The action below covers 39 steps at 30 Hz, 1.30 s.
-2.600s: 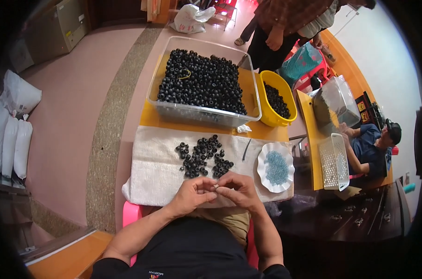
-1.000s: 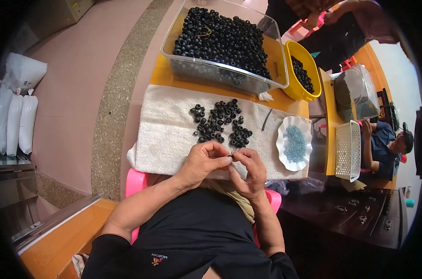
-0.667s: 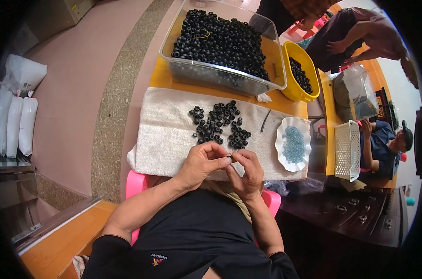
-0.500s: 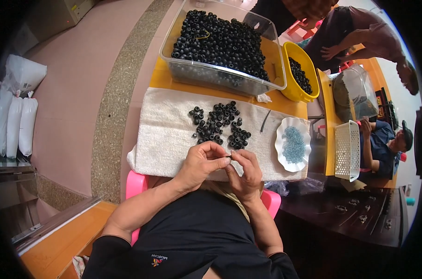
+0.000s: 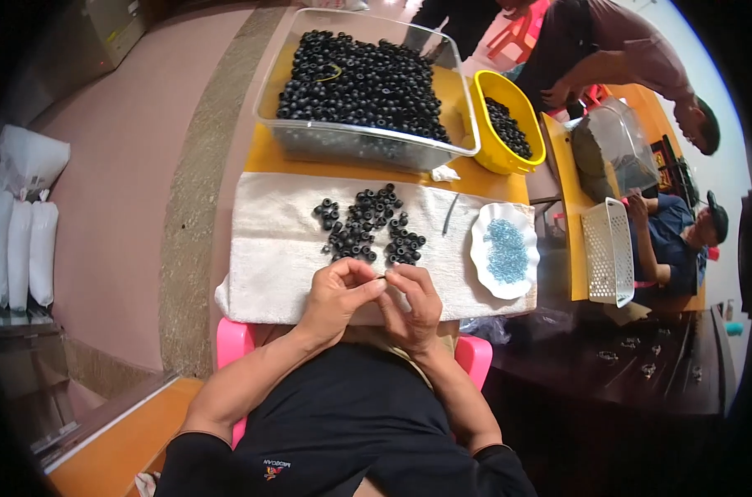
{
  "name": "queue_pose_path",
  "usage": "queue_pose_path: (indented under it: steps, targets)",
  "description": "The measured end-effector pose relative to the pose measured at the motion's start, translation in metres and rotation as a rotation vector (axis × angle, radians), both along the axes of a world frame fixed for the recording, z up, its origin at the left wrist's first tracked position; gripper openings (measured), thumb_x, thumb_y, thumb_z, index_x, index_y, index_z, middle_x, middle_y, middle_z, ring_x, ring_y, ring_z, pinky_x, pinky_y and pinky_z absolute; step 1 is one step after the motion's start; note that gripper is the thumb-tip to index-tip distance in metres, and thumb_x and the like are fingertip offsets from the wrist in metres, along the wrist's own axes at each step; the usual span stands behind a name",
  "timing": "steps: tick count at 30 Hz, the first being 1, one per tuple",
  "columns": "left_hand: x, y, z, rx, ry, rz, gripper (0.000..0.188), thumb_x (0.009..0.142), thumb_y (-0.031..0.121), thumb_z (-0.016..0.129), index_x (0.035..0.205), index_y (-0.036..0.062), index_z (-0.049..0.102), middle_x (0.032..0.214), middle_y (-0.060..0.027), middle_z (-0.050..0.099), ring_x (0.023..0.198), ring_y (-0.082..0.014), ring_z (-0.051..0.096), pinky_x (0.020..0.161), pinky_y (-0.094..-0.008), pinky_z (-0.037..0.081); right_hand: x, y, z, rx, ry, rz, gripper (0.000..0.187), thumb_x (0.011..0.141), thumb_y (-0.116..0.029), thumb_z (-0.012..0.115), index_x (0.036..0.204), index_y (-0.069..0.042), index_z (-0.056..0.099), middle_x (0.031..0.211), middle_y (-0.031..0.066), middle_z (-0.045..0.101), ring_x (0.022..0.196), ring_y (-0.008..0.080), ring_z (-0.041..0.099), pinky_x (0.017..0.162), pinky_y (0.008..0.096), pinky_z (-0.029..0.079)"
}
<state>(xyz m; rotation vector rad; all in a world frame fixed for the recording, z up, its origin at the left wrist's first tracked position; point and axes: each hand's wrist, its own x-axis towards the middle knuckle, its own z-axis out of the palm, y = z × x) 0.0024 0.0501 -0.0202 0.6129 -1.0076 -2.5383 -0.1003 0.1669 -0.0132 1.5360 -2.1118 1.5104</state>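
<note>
My left hand [image 5: 333, 302] and my right hand [image 5: 415, 308] meet at the near side of a white towel [image 5: 264, 248]. Between their pinched fingertips is a small dark piece [image 5: 382, 277], mostly covered, so its kind does not show. Just beyond my fingers lies a loose pile of small round black parts with holes [image 5: 366, 217]. To the right, a white scalloped plate [image 5: 480, 263] holds many tiny clear-bluish pieces [image 5: 506, 251]. A thin dark stick [image 5: 450, 214] rests on the towel between the pile and the plate.
Behind the towel stands a large clear bin [image 5: 351, 132] full of similar black parts. Beside it is a yellow basin [image 5: 485, 153] with more. A white perforated basket [image 5: 612, 257] and two people [image 5: 674, 240] are at the right. White sacks [image 5: 19, 248] stand far left.
The whole view has shifted, so the table and its things appear farther left. Both hands keep their pinch on the small piece. The standing person at upper right has moved a hand.
</note>
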Motion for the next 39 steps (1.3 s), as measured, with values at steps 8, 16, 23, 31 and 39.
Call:
queue_pose_path:
  steps: [8, 16, 23, 31, 39]
  targets:
    - [0.001, 0.004, -0.004, -0.05, 0.013, 0.008, 0.017, 0.088, -0.001, 0.07, 0.102, 0.0027, 0.061, 0.093, -0.0044, 0.067, 0.083, -0.0091, 0.064, 0.075, -0.0215, 0.053, 0.0, -0.002, 0.006, -0.059, 0.255, -0.018, 0.044, 0.072, 0.005, 0.075, 0.112, -0.001, 0.06, 0.094, 0.0159, 0.062, 0.081, 0.0324, 0.063, 0.071, 0.0383, 0.056]
    - [0.002, 0.009, 0.003, -0.065, -0.025, -0.035, 0.017, 0.086, -0.004, 0.072, 0.099, 0.0007, 0.063, 0.09, -0.0029, 0.066, 0.081, -0.0074, 0.062, 0.075, -0.0208, 0.051, -0.006, 0.003, 0.01, -0.035, 0.224, 0.025, 0.047, 0.067, 0.007, 0.076, 0.111, 0.003, 0.059, 0.095, 0.02, 0.066, 0.079, 0.033, 0.067, 0.067, 0.0366, 0.056]
    - [0.001, 0.011, 0.009, -0.121, -0.019, -0.042, 0.014, 0.086, -0.003, 0.071, 0.097, 0.0006, 0.064, 0.089, -0.0021, 0.066, 0.081, -0.0066, 0.061, 0.073, -0.0203, 0.051, -0.009, 0.007, 0.016, -0.039, 0.185, 0.058, 0.048, 0.065, 0.007, 0.076, 0.111, 0.002, 0.061, 0.094, 0.0185, 0.065, 0.075, 0.0307, 0.065, 0.064, 0.0357, 0.055]
    - [0.003, 0.014, 0.01, -0.218, 0.003, -0.158, 0.016, 0.09, 0.004, 0.071, 0.104, -0.001, 0.065, 0.093, -0.0031, 0.068, 0.082, -0.007, 0.063, 0.074, -0.0215, 0.052, -0.011, 0.023, 0.023, -0.007, 0.144, 0.066, 0.05, 0.067, 0.004, 0.077, 0.113, 0.002, 0.06, 0.088, 0.0153, 0.065, 0.073, 0.0287, 0.064, 0.063, 0.0344, 0.053]
    - [0.006, 0.016, 0.006, -0.234, 0.022, -0.254, 0.019, 0.092, 0.009, 0.07, 0.107, -0.0017, 0.065, 0.094, -0.0046, 0.069, 0.084, -0.0081, 0.063, 0.076, -0.0231, 0.052, -0.01, 0.036, 0.03, 0.091, 0.027, 0.097, 0.049, 0.068, 0.001, 0.079, 0.114, 0.001, 0.061, 0.082, 0.0141, 0.065, 0.07, 0.0275, 0.065, 0.061, 0.0331, 0.052]
